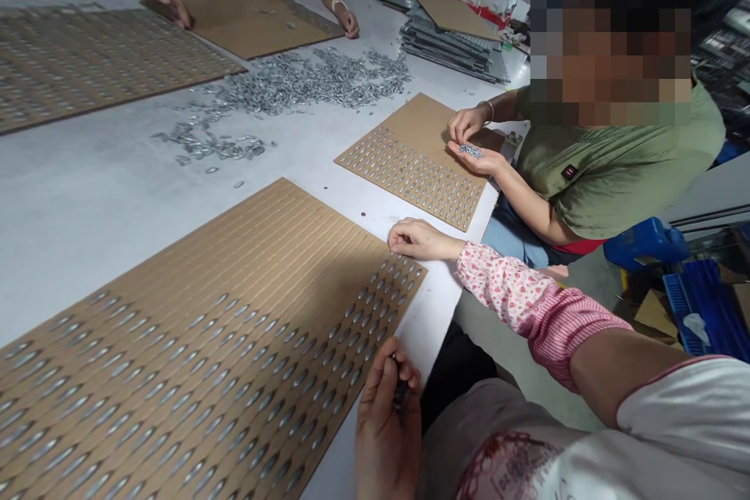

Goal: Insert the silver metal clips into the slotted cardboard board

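My left hand (390,414) is curled palm-up by the near edge of a large cardboard sheet (281,226), closed around a few small dark metal pieces. My right hand (419,238), in a pink strawberry-print sleeve, rests at the sheet's right corner. Its fingers are pinched together; whatever is between them is hidden. Rows of small silver, pointed-oval metal pieces (216,383) lie in the grooves of this sheet. The grooves toward its far side are bare.
A loose heap of the same metal pieces (305,82) lies mid-table. A co-worker in green holds pieces in a palm over another cardboard sheet (422,121). More hands work at the far sheets (234,23). Stacked grey sheets (445,47) stand behind; a blue crate (697,312) is on the right.
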The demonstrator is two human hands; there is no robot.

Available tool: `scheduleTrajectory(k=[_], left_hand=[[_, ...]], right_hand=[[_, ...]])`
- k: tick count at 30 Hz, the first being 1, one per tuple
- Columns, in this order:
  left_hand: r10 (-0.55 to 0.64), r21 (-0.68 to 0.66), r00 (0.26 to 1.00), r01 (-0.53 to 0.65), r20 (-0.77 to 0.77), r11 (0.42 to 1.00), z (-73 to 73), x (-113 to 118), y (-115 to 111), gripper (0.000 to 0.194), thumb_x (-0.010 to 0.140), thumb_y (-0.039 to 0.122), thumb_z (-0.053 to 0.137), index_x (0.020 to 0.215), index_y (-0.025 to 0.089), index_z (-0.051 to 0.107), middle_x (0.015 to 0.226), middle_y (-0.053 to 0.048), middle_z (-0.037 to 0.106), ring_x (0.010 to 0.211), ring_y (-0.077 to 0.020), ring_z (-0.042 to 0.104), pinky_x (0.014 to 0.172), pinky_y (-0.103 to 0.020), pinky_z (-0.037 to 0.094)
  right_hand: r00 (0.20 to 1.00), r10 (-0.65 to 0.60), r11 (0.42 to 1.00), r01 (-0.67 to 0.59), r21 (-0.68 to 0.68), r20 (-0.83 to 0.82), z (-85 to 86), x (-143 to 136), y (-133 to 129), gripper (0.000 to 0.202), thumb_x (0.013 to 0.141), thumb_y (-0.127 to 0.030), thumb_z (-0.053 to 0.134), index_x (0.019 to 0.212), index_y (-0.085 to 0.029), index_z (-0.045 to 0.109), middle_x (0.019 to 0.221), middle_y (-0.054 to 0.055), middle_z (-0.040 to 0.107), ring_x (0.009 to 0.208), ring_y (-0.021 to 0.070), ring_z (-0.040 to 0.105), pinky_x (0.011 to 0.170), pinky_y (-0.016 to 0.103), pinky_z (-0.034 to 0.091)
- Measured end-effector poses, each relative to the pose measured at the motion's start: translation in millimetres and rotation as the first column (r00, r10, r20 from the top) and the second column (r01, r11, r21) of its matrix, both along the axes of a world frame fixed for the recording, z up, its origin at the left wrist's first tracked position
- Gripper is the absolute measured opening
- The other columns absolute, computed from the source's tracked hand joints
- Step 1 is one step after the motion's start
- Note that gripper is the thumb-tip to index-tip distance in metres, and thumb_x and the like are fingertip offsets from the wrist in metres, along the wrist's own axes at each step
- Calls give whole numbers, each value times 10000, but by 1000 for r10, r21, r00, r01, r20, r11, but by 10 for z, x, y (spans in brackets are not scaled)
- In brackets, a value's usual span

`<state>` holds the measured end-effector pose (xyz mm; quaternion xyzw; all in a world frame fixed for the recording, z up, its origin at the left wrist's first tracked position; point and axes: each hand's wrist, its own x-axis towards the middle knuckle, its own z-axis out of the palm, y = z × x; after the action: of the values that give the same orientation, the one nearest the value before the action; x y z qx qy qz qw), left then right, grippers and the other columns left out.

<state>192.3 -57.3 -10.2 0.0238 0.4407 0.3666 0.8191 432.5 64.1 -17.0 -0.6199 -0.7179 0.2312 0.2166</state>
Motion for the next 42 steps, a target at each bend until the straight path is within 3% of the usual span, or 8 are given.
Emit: scheduleTrajectory(k=[4, 9, 12, 19, 25, 31, 37, 42], left_hand=[[75, -15, 997, -75, -9, 997, 47, 19, 31, 280, 574, 223, 852, 800, 166, 697, 824, -18, 619, 625, -58, 529, 546, -128, 470], [123, -8, 992, -123, -29, 992, 49, 4, 58, 324, 505, 250, 885, 743, 169, 680, 699, 19, 609, 567, -53, 531, 511, -121, 450], [152, 6, 987, -152, -57, 988, 69, -14, 54, 308, 512, 225, 879, 743, 167, 683, 659, 27, 606, 568, -59, 553, 533, -124, 462], [261, -120, 965, -261, -23, 958, 155, -73, 76, 207, 863, 116, 537, 988, 151, 699, 1062, -97, 674, 909, -135, 647, 732, -185, 528], [224, -104, 971, -216, 78, 971, 114, -156, 31, 129, 823, 144, 614, 920, 132, 697, 726, -14, 613, 559, -51, 532, 507, -120, 463], [224, -64, 968, -218, 115, 974, 43, -151, 15, 244, 744, 193, 693, 979, 126, 695, 755, -26, 598, 595, -67, 511, 566, -159, 473], [241, -21, 967, -240, 86, 971, 59, -136, 20, 163, 682, 186, 759, 822, 158, 679, 785, -14, 602, 607, -63, 508, 532, -142, 442], [269, -20, 962, -269, 50, 963, 73, -117, 69, 280, 626, 195, 811, 873, 154, 687, 791, 4, 595, 606, -45, 498, 522, -118, 423]], right_hand=[[976, -43, 998, 34, -45, -213, 88, -197, -188, 149, 801, -271, 640, 823, -124, 631, 738, 11, 591, 686, 98, 512, 661, 214, 391], [831, 264, 882, -414, -227, -490, 295, -598, -516, 232, 813, -341, 636, 884, -120, 646, 809, 26, 631, 712, 87, 554, 663, 199, 429], [801, 323, 848, -482, -220, -504, 358, -754, -593, 225, 828, -332, 623, 868, -112, 638, 805, 27, 625, 721, 83, 551, 665, 193, 428], [882, 319, 918, -379, -120, -347, 210, -936, -291, 194, 898, -297, 530, 853, -123, 602, 787, 22, 630, 721, 100, 544, 698, 229, 410], [930, 363, 929, -366, 57, 46, 67, -1109, -59, 205, 905, -303, 528, 790, -154, 612, 784, 20, 636, 784, 139, 514, 780, 288, 341], [941, 283, 953, -297, 55, 185, -36, -1164, -65, 203, 887, -342, 558, 785, -175, 609, 803, 15, 640, 816, 157, 491, 723, 290, 289], [965, 244, 959, -256, 124, 101, -54, -1156, -69, 198, 876, -342, 572, 801, -159, 585, 785, 23, 618, 779, 150, 488, 755, 295, 327], [833, 437, 883, -469, -13, -339, 180, -1037, -210, 193, 874, -322, 574, 868, -137, 631, 829, 30, 639, 784, 115, 549, 771, 253, 413]])
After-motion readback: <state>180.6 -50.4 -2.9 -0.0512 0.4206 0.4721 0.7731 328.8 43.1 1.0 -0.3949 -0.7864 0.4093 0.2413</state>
